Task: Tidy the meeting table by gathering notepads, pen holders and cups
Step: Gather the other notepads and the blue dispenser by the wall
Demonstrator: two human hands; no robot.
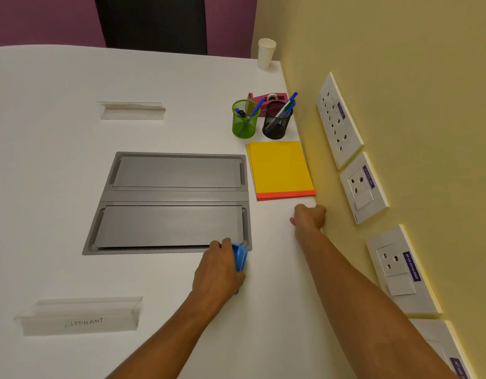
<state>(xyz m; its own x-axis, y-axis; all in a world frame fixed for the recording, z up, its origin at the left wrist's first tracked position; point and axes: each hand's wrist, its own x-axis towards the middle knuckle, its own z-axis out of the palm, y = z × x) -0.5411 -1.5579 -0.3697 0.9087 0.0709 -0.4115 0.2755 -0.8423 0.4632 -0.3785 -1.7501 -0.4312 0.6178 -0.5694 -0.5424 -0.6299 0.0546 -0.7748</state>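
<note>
On the white table [58,187], my left hand [218,269] grips a small blue plastic object [240,258] at the near right corner of the grey cable hatch. My right hand [308,217] rests curled on the table just in front of the stacked yellow and orange notepads [280,169], holding nothing that I can see. Behind the notepads stand a green mesh pen holder [244,121] and a black mesh pen holder [276,123], both with pens. A stack of white paper cups [265,53] stands at the far corner by the wall.
A pink tape dispenser [266,97] sits behind the pen holders. The grey cable hatch [170,195] is set into the table's middle. Two clear name-plate stands [80,315] [132,110] sit on the left. The yellow wall [400,77] with socket plates [339,119] borders the right edge.
</note>
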